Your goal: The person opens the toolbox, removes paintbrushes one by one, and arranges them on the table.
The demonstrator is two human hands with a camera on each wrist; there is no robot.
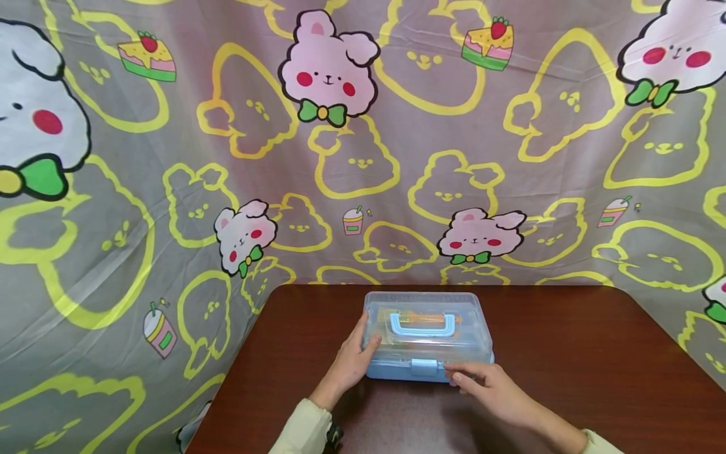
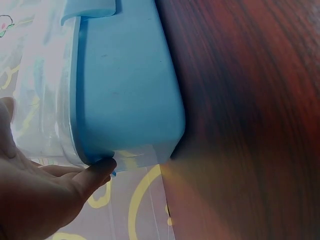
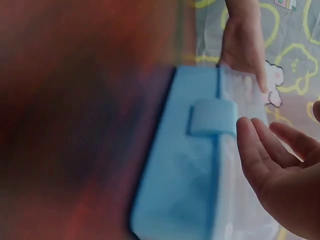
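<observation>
A plastic storage box (image 1: 391, 371) with a light blue base, a clear lid (image 1: 473, 325) and a blue carrying handle (image 1: 422, 330) sits on the table. Its front latch (image 1: 424, 367) lies flat over the seam between lid and base. My left hand (image 1: 350, 360) holds the box's left end, thumb over the lid; in the left wrist view a finger (image 2: 97, 172) sits just under the lid's rim. By the latch's right side is my right hand (image 1: 499, 391), fingers loosely bent with nothing in them. Blurred orange and yellow items (image 1: 420, 318) show through the lid.
The dark reddish-brown wooden table (image 1: 573, 340) has rounded far corners. Behind it and along the left hangs a grey curtain (image 1: 351, 142) printed with cartoon bunnies, cakes and drinks.
</observation>
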